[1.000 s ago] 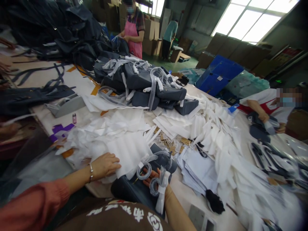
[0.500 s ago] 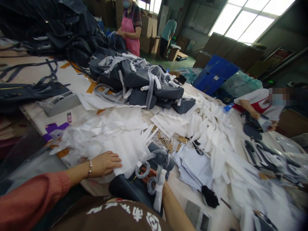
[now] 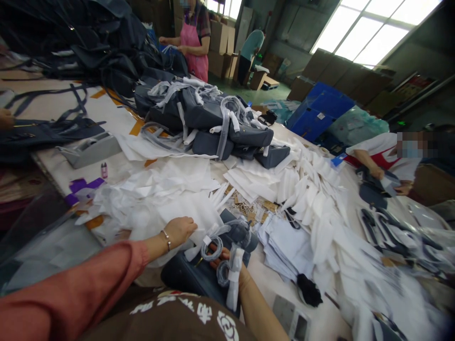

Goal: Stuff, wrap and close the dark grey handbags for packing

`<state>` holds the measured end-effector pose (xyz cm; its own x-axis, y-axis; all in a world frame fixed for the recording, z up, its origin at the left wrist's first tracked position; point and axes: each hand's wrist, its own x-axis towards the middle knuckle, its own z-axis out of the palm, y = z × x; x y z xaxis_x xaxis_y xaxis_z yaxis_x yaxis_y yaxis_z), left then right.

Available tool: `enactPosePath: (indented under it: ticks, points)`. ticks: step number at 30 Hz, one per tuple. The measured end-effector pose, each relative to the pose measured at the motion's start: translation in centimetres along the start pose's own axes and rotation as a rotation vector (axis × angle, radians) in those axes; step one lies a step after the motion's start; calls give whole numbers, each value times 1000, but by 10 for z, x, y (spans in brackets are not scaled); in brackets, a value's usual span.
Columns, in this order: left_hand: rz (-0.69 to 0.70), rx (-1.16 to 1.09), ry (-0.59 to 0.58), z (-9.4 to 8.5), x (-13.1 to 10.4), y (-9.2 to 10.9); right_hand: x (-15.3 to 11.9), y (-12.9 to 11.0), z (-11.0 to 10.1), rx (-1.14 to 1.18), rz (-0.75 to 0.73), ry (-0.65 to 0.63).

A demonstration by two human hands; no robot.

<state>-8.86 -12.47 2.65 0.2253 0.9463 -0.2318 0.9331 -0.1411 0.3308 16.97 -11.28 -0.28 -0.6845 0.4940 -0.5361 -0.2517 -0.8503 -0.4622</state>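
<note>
A dark blue handbag (image 3: pixel 185 277) lies against my apron, its straps coiled and wrapped in clear plastic (image 3: pixel 212 247). My right hand (image 3: pixel 223 259) grips the bag at its top, between the wrapped coils, which partly cover its fingers. To the left, my left hand (image 3: pixel 180 230) has its fingers curled and pinched on the edge of a white foam sheet (image 3: pixel 204 210). That sheet lies on a loose heap of thin white wrapping (image 3: pixel 142 189). Just beyond the coils sits another dark blue piece (image 3: pixel 241 232), partly hidden by them.
Wrapped dark bags (image 3: pixel 199 113) are piled across the table. White foam strips (image 3: pixel 320 203), pale cloths (image 3: pixel 280 241), brown tags (image 3: pixel 249 206) and a black bundle (image 3: pixel 308 290) lie to the right. Co-workers stand around; one person's hand (image 3: pixel 6 119) shows at far left.
My left hand has moved right along the foam sheet, and its fingers have gone from lying flat to curled on the edge. My right hand stays put. Another person's hand has appeared at far left.
</note>
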Motion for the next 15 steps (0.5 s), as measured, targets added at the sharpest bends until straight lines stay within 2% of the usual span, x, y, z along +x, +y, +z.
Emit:
enactPosePath:
  ticks: [3,6,9,13,15]
  points:
    - [-89,-62,-69,9,6,7,6,4,-2,-24,-23,15]
    - [-97,-73,-134,17,6,9,11,9,-3,-22,-61,25]
    - [-46,-61,-178,21,4,10,14,9,-1,-52,-53,37]
    - [133,52,-204,21,8,14,11,-1,11,-130,19,-20]
    - [167,88,-203,20,12,16,8,-5,17,-162,38,-34]
